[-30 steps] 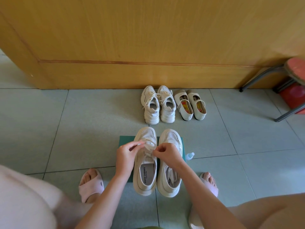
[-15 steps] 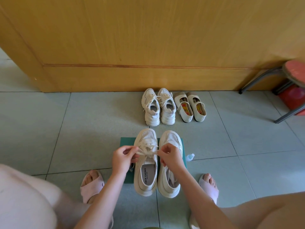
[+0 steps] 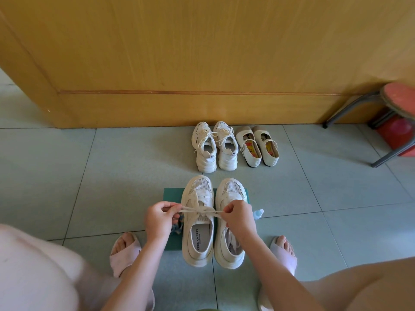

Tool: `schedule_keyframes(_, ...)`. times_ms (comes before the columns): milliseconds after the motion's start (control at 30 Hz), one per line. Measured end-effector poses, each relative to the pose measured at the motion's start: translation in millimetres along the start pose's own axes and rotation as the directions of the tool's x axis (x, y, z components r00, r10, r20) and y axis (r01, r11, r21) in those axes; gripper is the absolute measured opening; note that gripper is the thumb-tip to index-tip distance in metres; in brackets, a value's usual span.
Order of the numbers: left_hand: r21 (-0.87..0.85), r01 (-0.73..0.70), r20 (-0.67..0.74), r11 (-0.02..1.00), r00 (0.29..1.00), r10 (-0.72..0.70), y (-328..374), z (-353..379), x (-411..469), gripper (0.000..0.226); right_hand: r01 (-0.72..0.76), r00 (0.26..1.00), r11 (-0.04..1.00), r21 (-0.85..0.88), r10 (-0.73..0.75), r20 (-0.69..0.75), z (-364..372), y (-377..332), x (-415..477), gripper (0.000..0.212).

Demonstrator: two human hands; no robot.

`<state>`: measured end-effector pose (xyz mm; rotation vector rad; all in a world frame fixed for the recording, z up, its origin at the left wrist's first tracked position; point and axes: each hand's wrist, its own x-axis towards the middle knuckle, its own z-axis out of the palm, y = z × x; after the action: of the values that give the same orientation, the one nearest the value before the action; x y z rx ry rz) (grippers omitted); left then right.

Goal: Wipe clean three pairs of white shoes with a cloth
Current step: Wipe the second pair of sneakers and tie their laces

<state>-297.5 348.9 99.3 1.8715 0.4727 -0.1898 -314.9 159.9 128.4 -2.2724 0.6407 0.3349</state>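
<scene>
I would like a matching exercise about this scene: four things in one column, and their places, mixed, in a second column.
1. strap shoes
2. small bottle
3. green mat
4. stool

A. under the nearest sneakers
B. at the far right edge
C. right of the chunky sneakers by the door
D. beside the right hand

Pairs: 1-C, 2-D, 3-A, 4-B.

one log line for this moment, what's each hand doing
action: tying near left sneaker on green mat | left hand: pinches lace | right hand: pinches lace | lace: taut
</scene>
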Motion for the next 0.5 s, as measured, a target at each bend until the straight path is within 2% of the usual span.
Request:
schedule_keyframes(167, 0.004, 0.016, -0.024, 1.0, 1.0, -0.016, -0.9, 1.1, 0.4, 0.005, 0.015, 1.0, 0.999, -0.046, -0.016, -0.007, 0.9, 1.3, 1.0, 0.026)
schedule_keyframes(333, 0.035, 0.023, 0.016, 0.999, 1.0, -0.023, -3.6, 1.7, 2.6, 0.006, 0.01, 1.0, 0.998, 0.056, -0.01, 0.007, -0.6, 1.4, 2.1, 0.018)
schedule_keyframes(400, 0.085, -0.019, 0.047, 0.996, 0.999, 0.015, -0.6, 3.6, 4.5, 0.006, 0.02, 0.999, 0.988, 0.151, -0.025, 0.029, -10.1, 5.4, 2.2, 0.01)
schedule_keyframes(433, 0.109, -0.05, 0.038, 0.993, 0.998, 0.047, 2.7, 5.0, 5.2, 0.007, 0.026, 0.999, 0.983, 0.184, -0.029, 0.015, -16.2, 8.9, 2.8, 0.013)
schedule_keyframes(500, 0.112, -0.131, -0.023, 0.985, 0.991, 0.135, 13.5, 9.8, 4.7, 0.013, 0.026, 0.997, 0.984, 0.177, -0.013, -0.074, -28.1, 17.8, 2.4, 0.014)
